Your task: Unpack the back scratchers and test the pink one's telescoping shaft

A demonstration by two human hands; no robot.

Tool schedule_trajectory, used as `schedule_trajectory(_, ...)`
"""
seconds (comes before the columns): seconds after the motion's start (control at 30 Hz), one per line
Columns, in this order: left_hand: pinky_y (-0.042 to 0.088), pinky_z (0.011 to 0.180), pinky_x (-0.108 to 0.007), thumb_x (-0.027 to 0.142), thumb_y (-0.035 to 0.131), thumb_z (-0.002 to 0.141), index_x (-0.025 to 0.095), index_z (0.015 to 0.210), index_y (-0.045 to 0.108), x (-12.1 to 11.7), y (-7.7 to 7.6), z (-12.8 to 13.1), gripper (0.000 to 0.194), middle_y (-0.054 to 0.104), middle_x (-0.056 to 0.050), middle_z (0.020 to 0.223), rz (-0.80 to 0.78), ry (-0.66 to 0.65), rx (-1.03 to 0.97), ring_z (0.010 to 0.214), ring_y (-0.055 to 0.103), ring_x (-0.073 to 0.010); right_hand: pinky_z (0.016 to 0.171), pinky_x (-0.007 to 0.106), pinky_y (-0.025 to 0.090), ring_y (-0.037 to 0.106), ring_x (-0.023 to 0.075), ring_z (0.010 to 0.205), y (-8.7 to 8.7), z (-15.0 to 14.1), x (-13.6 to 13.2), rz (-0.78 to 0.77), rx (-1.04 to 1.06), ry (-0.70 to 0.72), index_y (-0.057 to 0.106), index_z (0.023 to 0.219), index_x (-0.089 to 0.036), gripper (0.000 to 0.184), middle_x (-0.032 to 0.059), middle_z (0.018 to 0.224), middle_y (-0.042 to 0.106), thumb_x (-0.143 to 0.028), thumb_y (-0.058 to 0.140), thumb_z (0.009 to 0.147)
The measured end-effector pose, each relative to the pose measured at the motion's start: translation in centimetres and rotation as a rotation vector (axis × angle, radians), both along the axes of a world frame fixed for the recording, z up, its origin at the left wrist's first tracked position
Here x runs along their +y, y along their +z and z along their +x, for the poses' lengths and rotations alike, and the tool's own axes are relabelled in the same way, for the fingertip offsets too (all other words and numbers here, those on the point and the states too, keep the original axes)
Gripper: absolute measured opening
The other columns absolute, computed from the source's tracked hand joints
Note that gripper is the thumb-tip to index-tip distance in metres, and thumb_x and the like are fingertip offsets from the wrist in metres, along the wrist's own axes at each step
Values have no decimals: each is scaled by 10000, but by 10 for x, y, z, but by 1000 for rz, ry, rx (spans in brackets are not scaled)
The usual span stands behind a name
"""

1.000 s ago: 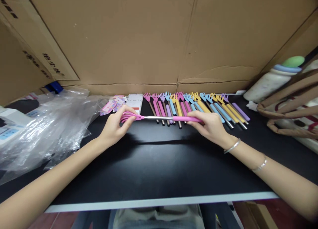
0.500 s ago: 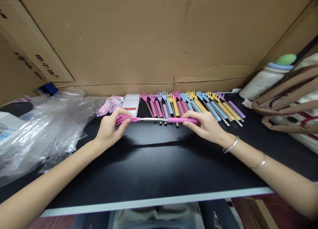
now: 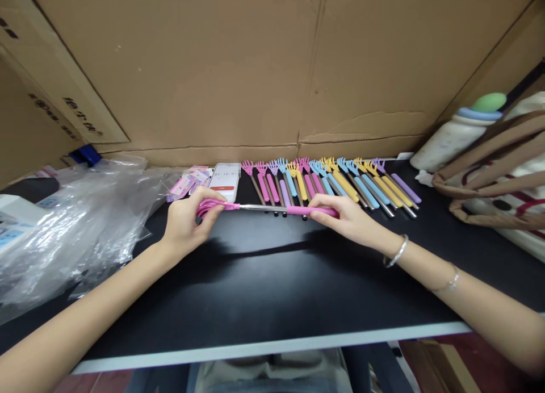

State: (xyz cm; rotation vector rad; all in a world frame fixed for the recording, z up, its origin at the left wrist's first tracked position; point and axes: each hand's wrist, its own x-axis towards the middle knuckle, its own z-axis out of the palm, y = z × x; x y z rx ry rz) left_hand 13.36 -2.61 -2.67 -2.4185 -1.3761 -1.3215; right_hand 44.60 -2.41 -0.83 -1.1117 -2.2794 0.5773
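Between my two hands a pink back scratcher (image 3: 264,208) is held almost level above the black table, its metal rod showing in the middle. My left hand (image 3: 191,216) pinches the pink claw head between thumb and fingers. The pink grip at the other end is held by my right hand (image 3: 338,212), thumb below and fingers on top. Just behind lies a row of back scratchers (image 3: 336,183) in pink, blue, yellow and purple, claws pointing to the back. Some of their rods are hidden behind the held one.
Clear plastic bags (image 3: 85,228) are heaped at the left. A phone (image 3: 225,182) with a timer lies beside printed cards (image 3: 187,183). At the right are a white bottle (image 3: 455,134) and a bag with brown handles (image 3: 489,177). Cardboard (image 3: 213,69) walls the back.
The right end of the pink back scratcher has dipped slightly with my right hand, so it tilts a little more. My left hand has barely moved.
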Motion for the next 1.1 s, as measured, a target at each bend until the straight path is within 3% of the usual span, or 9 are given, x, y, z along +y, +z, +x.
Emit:
schedule_trajectory(0.6,397,523,-216,315,500,853,198,846,529,-3,10,6,120,571,35,648,-156,-48,-143,484,488,-81,555,218,335,450,97,556,-9,-5,-1,55,-16,-24,573,826,-172,250,-19,670,533,-382,453,889)
schedule_trajectory(0.77,363,496,-224,324,407,905,196,876,532,2,6,0,182,456,68,490,-235,-114,-159,429,444,-93,549,209,331,459,98,522,-11,-3,-1,120,-139,-7,569,889,-175,270,-23,635,536,-397,416,906)
schedule_trajectory(0.97,355,492,-217,328,363,919,187,884,536,3,4,-2,225,454,74,473,-256,-129,-144,416,440,-93,504,220,253,465,117,457,-14,-5,-7,317,-461,31,536,861,-184,302,-21,540,530,-392,332,936)
schedule_trajectory(1.1,363,505,-217,324,349,922,185,892,539,2,5,0,237,463,72,475,-272,-137,-122,421,449,-95,500,226,235,486,122,458,-15,-5,-7,391,-555,30,522,855,-185,319,-9,544,555,-397,302,945)
